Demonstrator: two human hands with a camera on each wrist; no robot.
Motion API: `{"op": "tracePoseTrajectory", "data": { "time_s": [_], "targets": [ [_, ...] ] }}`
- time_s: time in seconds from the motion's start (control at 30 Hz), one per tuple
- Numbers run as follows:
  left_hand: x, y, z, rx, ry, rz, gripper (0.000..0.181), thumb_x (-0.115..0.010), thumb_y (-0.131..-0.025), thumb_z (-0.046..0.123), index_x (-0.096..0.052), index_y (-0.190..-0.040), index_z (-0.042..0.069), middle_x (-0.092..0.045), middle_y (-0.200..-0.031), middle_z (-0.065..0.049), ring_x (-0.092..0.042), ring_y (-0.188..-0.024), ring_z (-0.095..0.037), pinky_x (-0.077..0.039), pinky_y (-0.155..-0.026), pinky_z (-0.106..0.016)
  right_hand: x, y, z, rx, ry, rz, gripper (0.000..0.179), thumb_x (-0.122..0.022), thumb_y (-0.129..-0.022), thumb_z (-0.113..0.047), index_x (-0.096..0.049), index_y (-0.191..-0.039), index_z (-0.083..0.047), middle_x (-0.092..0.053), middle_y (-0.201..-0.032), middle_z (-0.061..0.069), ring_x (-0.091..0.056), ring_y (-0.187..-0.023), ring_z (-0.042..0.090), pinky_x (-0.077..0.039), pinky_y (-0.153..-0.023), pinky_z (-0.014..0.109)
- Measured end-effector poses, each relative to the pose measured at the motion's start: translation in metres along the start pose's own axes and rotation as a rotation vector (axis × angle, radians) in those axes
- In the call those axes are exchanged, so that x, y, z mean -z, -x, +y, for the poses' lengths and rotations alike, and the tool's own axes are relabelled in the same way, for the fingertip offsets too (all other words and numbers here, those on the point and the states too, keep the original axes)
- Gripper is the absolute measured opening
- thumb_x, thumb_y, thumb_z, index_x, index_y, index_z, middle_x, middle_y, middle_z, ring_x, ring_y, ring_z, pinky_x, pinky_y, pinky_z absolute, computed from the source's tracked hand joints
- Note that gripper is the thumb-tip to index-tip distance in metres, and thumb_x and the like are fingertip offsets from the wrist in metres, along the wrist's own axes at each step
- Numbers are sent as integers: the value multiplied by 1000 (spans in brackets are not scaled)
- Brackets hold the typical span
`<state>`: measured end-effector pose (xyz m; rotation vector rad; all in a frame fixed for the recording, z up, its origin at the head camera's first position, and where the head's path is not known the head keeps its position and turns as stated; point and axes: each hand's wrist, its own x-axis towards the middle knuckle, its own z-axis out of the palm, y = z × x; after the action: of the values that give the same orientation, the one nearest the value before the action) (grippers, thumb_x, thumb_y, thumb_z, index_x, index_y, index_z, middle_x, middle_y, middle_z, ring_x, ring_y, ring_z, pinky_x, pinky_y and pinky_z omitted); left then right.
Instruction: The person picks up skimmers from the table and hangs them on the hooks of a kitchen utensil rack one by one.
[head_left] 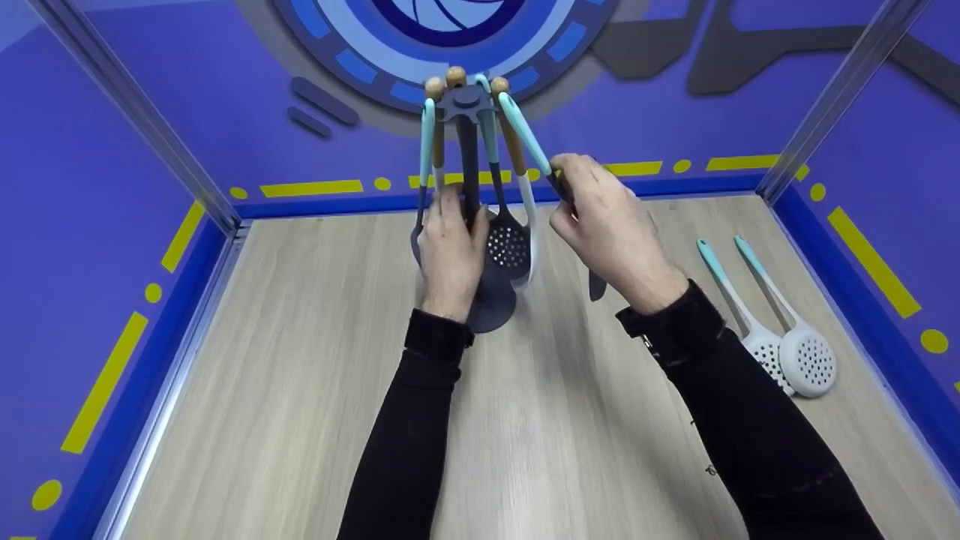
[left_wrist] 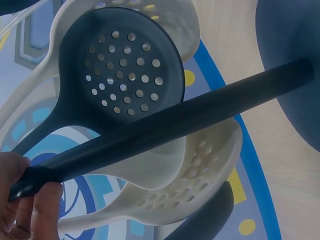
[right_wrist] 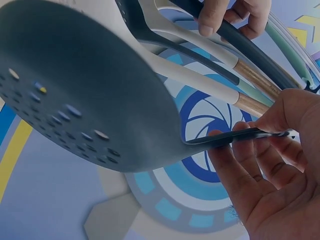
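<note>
My left hand point(head_left: 450, 251) grips the upright dark pole point(left_wrist: 165, 125) of a utensil stand, above its round base point(head_left: 493, 307). In the right wrist view, my right hand point(right_wrist: 275, 170) pinches the neck of a dark perforated skimmer point(right_wrist: 105, 95) between thumb and fingers. Its mint handle point(head_left: 527, 135) slants up to the stand's hooked top point(head_left: 466, 101), where the tip overlaps a hook in the head view. Around the pole hang several utensils, among them another dark perforated skimmer point(left_wrist: 122, 65) and a white slotted utensil point(left_wrist: 190, 185), some with wooden handle ends.
On the right side of the wood-patterned table point(head_left: 315, 375) lie two white perforated skimmers point(head_left: 810, 360) with mint handle ends, partly overlapping. Blue printed walls point(head_left: 135, 247) with metal corner posts enclose the table at the back and both sides.
</note>
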<state>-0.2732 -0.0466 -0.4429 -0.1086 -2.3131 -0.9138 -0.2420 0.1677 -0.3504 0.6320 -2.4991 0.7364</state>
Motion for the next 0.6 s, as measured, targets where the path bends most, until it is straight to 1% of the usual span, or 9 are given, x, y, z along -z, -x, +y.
{"op": "tracePoseTrajectory", "data": {
  "time_s": [0.2,0.33,0.53,0.6],
  "targets": [
    [0,-1,0,0,-3,-5,38,-76,-117,23,-66,-145,0,-78,-132,-23,-82,-117,-44,-71,-98,-60,-1,0,0,5,-4,0,43,-60,-107,4,-67,-149,1,-76,-128,21,-76,-116,39,-68,-99,55],
    [0,-1,0,0,-2,-3,38,-76,-117,23,-66,-145,0,-78,-132,-23,-82,-117,-44,-71,-98,-60,-2,1,-1,13,-7,1,43,-61,-107,4,-67,-149,1,-76,-127,21,-76,-113,39,-68,-96,54],
    [0,0,0,6,-8,0,39,-74,-118,24,-67,-147,-1,-79,-135,-23,-81,-119,-43,-69,-102,-60,-3,2,-2,21,4,3,42,-61,-106,5,-66,-148,1,-74,-119,21,-71,-102,35,-66,-87,49],
    [1,0,1,6,-8,0,40,-74,-118,25,-67,-147,-1,-79,-135,-23,-81,-119,-43,-69,-102,-60,-3,2,-2,23,9,3,42,-61,-106,5,-66,-147,1,-73,-118,20,-70,-101,35,-66,-86,48]
  ]
}}
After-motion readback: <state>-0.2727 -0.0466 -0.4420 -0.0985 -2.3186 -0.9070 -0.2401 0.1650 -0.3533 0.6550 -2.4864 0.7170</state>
